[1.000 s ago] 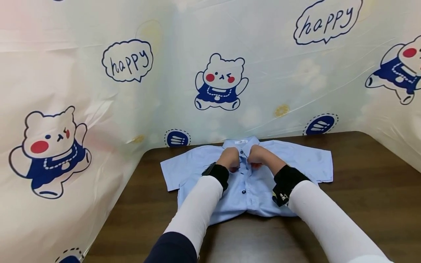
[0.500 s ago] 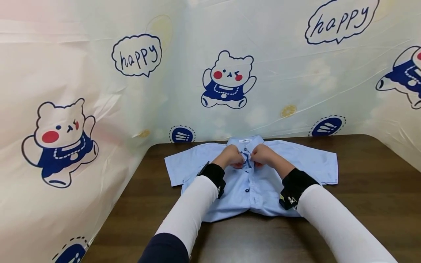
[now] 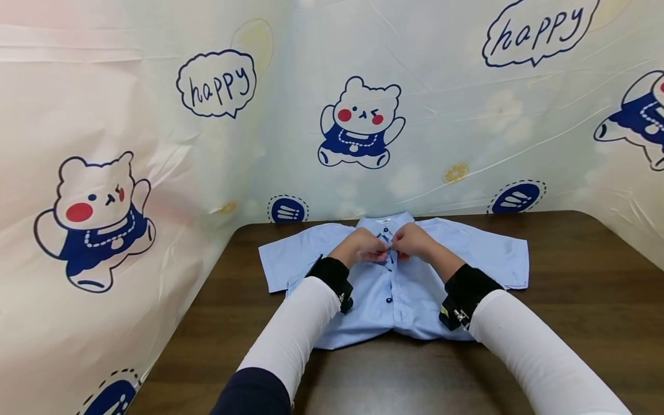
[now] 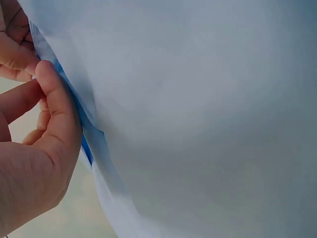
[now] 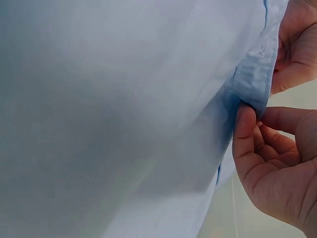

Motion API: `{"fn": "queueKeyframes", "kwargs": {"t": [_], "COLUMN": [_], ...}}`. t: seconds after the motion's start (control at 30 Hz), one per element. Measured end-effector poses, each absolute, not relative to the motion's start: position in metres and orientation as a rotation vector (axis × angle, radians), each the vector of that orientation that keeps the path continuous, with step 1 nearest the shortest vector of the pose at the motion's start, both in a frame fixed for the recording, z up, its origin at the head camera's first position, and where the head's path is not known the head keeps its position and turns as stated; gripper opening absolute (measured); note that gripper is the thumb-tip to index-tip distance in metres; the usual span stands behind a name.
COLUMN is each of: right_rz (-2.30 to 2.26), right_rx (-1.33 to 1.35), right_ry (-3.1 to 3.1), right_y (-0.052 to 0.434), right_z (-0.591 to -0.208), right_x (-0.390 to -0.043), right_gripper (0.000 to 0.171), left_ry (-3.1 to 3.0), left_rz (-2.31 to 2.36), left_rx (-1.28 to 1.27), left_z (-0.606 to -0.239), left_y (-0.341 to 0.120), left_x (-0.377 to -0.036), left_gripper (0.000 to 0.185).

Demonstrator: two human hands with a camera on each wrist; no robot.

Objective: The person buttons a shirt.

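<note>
A light blue short-sleeved shirt [image 3: 363, 305] lies front up on the table, its collar [image 3: 384, 221] toward the back. Just below the collar, my left hand [image 3: 369, 245] and right hand [image 3: 411, 239] meet at the front button strip. In the right wrist view, my right hand [image 5: 277, 168] pinches the stitched strip [image 5: 255, 79] between thumb and index finger. The left wrist view has my left hand [image 4: 44, 148] with thumb and index fingertips together at the shirt's edge; what lies between them is mostly hidden. A dark button [image 3: 389, 300] shows lower on the front.
The brown wooden table [image 3: 586, 300] extends on both sides of the shirt and in front of it. Behind it hangs a pale curtain [image 3: 436, 115] printed with bears and "happy" bubbles. Black straps [image 3: 469, 297] wrap both wrists over white sleeves.
My hands have drawn closer together, and their fingertips now meet over the button strip. The head view has shifted slightly. The shirt stays in place on the table.
</note>
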State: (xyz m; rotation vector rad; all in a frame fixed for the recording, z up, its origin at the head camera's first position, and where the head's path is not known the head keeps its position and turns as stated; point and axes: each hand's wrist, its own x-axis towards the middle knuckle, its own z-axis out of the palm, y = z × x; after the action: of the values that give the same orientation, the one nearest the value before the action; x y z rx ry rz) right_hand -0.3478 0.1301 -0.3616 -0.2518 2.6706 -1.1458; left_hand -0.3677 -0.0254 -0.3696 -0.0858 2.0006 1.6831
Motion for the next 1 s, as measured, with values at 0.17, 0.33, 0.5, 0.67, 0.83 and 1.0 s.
{"fn": "queueKeyframes", "kwargs": {"t": [0.17, 0.33, 0.5, 0.67, 0.83, 1.0], "right_rz": [-1.157, -1.163, -1.181, -1.167, -1.152, -1.113], "right_rx": [-0.27, -0.24, -0.238, -0.261, -0.287, -0.292], "right_ry": [2.682, 2.672, 2.655, 2.713, 2.79, 2.833], "right_y": [0.129, 0.126, 0.124, 0.124, 0.125, 0.124], "right_z": [-0.362, -0.361, -0.36, -0.36, -0.36, -0.359], "right_x": [-0.347, -0.345, -0.344, -0.342, -0.34, -0.339], "right_gripper": [0.013, 0.018, 0.02, 0.013, 0.01, 0.011], "left_ry": [2.012, 2.037, 2.112, 2.081, 2.04, 2.178], "left_rz": [1.686, 1.682, 1.614, 1.711, 1.826, 1.796], "left_rx": [-0.149, -0.158, -0.126, -0.172, -0.219, -0.237], "left_z": [-0.37, -0.371, -0.372, -0.371, -0.366, -0.364], "left_y": [-0.024, -0.023, -0.023, -0.024, -0.023, -0.019], "left_x": [-0.369, -0.368, -0.366, -0.363, -0.358, -0.355], "left_gripper": [0.006, 0.008, 0.011, 0.01, 0.008, 0.011]}}
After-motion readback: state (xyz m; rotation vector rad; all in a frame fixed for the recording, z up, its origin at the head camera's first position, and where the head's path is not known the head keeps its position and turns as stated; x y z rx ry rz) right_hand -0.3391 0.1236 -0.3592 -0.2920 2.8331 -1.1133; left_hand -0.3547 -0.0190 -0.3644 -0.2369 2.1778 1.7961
